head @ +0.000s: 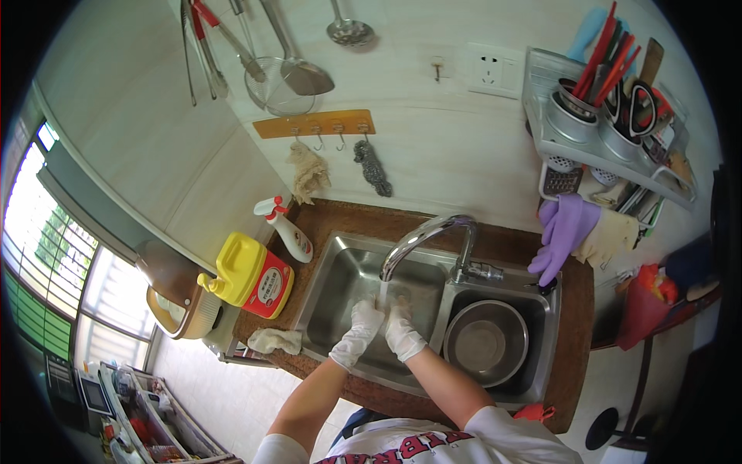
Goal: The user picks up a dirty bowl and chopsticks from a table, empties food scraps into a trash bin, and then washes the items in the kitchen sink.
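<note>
Water runs from a curved chrome faucet (426, 231) into the left basin of a stainless steel double sink (342, 261). My left hand (365, 322), in a thin white glove, is at the left side of the stream. Wearing a matching glove, my right hand (401, 325) is just to the right of the water, close to the left one. The fingertips of both hands are blurred by the water, so whether they hold anything cannot be told. A round metal bowl (487, 343) sits in the smaller right basin.
Left of the sink stand a yellow detergent jug (255, 278) and a white spray bottle (290, 235); a pale cloth (275, 341) lies at the counter's edge. Purple rubber gloves (559, 232) hang at right under a metal rack (608, 156). Steel wool (373, 168) hangs on the wall.
</note>
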A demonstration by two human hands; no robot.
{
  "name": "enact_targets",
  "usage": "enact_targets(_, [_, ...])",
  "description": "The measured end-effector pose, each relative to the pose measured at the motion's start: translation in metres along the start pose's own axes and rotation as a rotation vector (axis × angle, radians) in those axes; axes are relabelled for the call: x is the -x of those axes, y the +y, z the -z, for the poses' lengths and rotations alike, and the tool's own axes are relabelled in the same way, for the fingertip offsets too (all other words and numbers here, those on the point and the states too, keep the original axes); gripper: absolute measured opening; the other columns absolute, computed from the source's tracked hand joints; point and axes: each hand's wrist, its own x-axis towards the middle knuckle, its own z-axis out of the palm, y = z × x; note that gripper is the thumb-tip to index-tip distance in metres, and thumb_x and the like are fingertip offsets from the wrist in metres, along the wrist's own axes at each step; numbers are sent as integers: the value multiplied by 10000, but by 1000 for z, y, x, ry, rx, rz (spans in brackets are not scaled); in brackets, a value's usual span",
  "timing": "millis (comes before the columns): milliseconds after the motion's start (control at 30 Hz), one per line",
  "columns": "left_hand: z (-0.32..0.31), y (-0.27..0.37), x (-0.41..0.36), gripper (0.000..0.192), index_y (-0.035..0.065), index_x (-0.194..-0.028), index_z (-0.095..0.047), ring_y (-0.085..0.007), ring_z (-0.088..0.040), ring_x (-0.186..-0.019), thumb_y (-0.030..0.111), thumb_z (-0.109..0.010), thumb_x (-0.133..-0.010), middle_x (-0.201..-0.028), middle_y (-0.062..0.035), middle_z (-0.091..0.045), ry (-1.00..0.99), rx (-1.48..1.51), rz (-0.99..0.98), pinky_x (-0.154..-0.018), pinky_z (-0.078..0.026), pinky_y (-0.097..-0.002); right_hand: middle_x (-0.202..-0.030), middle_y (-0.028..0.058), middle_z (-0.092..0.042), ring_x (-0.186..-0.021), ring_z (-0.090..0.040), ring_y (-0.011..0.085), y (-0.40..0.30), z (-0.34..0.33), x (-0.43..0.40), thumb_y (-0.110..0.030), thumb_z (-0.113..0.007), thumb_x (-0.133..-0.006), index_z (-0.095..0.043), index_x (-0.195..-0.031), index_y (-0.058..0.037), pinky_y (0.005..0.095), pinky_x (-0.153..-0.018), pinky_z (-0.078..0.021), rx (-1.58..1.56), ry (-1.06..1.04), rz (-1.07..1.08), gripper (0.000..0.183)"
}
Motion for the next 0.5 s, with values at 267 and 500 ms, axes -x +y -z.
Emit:
enact_targets(267, [-66, -29, -25, 134, 26, -840, -582, -215, -604, -669, 139, -587, -768, -754, -111, -621, -10, 729, 440, -606, -470, -334, -1189, 122, -496, -1061, -480, 208, -34, 23, 27, -108, -454, -886, -422, -1247, 2, 307, -910, -379, 360, 23, 461, 379])
enact_targets(500, [-58, -34, -23, 113, 13, -790, -570, -157, -540, -613, 119, -559, -828, -669, -46, -571, 166, 792, 392, -587, -447, -304, -1214, 145, -499, -1133, -454, 245, -192, 76, 3, -124, -557, -865, -459, -1216, 37, 323, -1018, -288, 377, 765, 1097, 398])
